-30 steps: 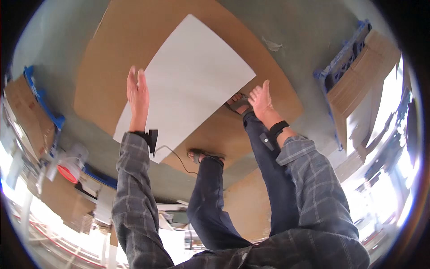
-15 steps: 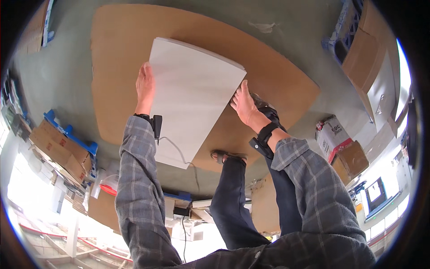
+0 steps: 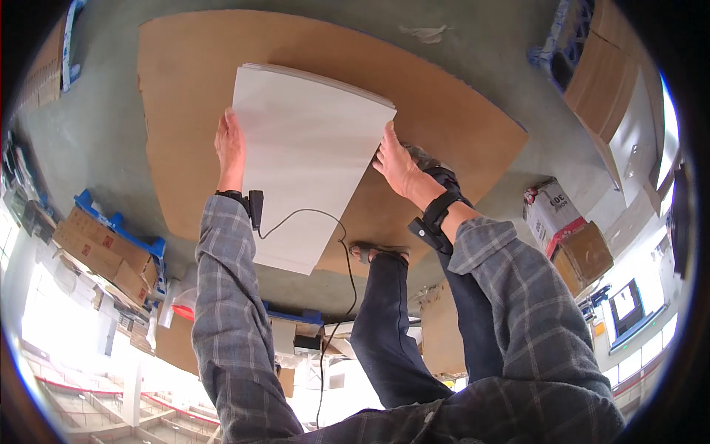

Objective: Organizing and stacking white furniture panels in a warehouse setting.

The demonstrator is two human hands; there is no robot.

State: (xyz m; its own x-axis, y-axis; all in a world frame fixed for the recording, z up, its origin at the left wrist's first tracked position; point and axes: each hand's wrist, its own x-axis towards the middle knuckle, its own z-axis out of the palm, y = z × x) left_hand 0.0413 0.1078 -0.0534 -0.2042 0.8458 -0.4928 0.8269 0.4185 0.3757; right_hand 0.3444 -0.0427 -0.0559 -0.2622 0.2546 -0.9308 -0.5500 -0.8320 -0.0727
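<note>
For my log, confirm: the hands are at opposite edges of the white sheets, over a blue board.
The head view shows a brown board, not blue; the left hand and right hand are at opposite edges of the white sheets.

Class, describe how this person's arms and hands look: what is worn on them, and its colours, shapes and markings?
The left sleeve and right sleeve are grey plaid with pale lines. The left hand and right hand are gloveless. Each wrist wears a black strap with a black box; the right one bears a pale dot. A thin dark cable leaves the left box.
</note>
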